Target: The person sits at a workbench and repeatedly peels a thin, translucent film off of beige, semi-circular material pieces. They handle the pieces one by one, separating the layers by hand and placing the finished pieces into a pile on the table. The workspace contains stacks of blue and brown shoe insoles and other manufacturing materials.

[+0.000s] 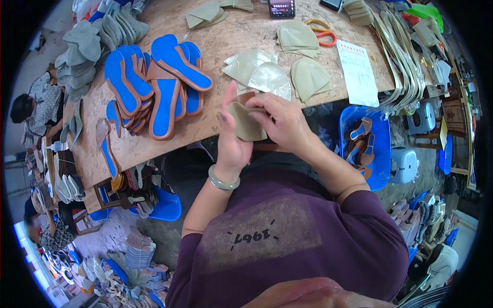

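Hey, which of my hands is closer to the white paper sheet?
Right. The right hand is left of the white paper sheet and nearer your body than it; the left hand is farther left, at the left side of the beige piece.

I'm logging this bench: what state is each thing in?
Held beige piece: curved
Right hand: pinching that piece
Left hand: against the piece, a finger raised
Blue-topped soles: piled
Loose beige pieces: stacked
Scissors: lying down; open or shut unclear
Phone: screen lit
Paper: written on
Blue bin: uncovered, shoe parts inside
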{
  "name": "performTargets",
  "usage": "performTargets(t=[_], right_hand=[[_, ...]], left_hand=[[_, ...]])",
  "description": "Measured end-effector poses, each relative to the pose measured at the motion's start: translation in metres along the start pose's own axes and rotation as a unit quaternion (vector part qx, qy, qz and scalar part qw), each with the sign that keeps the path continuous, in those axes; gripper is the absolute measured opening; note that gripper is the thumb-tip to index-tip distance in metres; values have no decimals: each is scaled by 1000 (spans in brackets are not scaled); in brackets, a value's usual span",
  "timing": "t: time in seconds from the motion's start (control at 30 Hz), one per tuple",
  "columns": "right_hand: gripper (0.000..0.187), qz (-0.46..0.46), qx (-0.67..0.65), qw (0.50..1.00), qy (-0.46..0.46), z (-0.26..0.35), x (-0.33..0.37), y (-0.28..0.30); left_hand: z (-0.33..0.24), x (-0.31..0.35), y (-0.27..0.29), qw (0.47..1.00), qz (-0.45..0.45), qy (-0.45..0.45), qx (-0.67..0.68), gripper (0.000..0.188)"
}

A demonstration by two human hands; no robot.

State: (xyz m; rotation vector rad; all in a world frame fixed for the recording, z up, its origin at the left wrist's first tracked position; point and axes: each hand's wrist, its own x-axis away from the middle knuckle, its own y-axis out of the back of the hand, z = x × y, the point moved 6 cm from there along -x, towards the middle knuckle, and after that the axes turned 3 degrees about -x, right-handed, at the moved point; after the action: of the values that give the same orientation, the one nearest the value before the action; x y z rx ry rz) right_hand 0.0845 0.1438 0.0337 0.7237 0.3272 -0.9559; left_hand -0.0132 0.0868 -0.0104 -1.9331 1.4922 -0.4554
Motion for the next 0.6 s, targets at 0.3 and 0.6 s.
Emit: performTargets(t=[0.3,0.6], right_hand=[[25,-40,-92,979,-177,-45,7,56],[47,-136,355,922,-75,-79,2,121]], left_hand=[[-9,-1,25,992,-119,21,-28,51],[9,1,18,993,-78,41,-84,25]])
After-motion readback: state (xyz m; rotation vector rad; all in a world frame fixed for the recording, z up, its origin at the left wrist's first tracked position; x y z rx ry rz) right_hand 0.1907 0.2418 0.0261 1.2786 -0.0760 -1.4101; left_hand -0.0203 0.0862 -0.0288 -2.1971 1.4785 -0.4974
